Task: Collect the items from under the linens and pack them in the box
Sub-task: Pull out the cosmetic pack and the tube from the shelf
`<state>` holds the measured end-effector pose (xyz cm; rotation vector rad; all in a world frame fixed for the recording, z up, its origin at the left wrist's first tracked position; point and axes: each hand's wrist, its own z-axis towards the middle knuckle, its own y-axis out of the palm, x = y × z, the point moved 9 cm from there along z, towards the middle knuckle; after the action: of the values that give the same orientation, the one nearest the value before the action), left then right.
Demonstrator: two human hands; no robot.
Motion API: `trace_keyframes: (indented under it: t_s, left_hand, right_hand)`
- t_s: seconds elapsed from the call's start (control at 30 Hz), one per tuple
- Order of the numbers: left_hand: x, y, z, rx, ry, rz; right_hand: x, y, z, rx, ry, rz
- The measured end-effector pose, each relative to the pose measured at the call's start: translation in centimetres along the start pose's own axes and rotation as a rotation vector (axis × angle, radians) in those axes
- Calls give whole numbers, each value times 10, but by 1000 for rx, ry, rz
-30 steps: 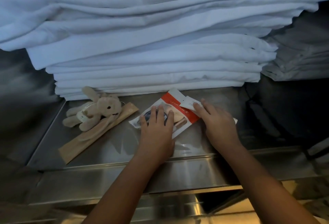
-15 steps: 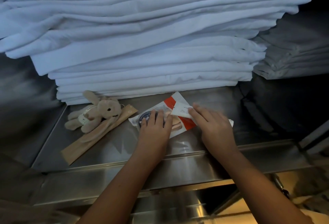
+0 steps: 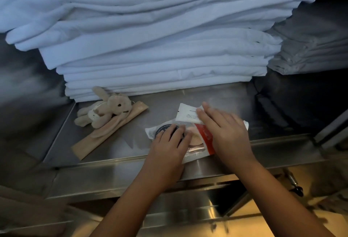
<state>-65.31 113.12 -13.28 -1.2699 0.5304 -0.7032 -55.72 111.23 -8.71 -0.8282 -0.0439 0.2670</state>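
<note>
A tall stack of folded white linens [image 3: 160, 39] sits on a steel shelf [image 3: 169, 172]. In front of it lies a clear packet with a red band [image 3: 206, 136], near the shelf's front edge. My left hand [image 3: 169, 150] rests flat on the packet's left part, fingers straight. My right hand [image 3: 224, 133] lies flat over its right end and over a small white paper packet [image 3: 187, 114], which sticks out past the fingertips. A beige plush rabbit [image 3: 105, 111] lies to the left on a flat tan strip [image 3: 107, 135].
A second, greyer stack of linens [image 3: 310, 48] stands at the right in shadow. A dark gap lies under it at the right. Below the shelf edge a steel frame [image 3: 188, 214] and a yellowish surface [image 3: 250, 223] show.
Both hands have slid the red-banded packet and the white paper packet toward the shelf's front edge, turning the packet. The rabbit and strip have not moved.
</note>
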Motion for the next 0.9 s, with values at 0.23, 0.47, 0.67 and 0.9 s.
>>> trace_keyframes:
  t_s: [0.23,0.47,0.67,0.9]
  left_hand:
    - [-5,3,-5,-19,-124,34]
    - [-6,5,-6,21,-111,69]
    - [-20,19,-23,-7,-67,53]
    - [-17,-18,-36,123,28,14]
  right_hand:
    - [-10,5,-8,-45,26,-67]
    - [-4,9,-18,-193,162,-165]
    - [5,7,-34,-404,301,-236]
    - [-12,-35,-45,-221,388,-285]
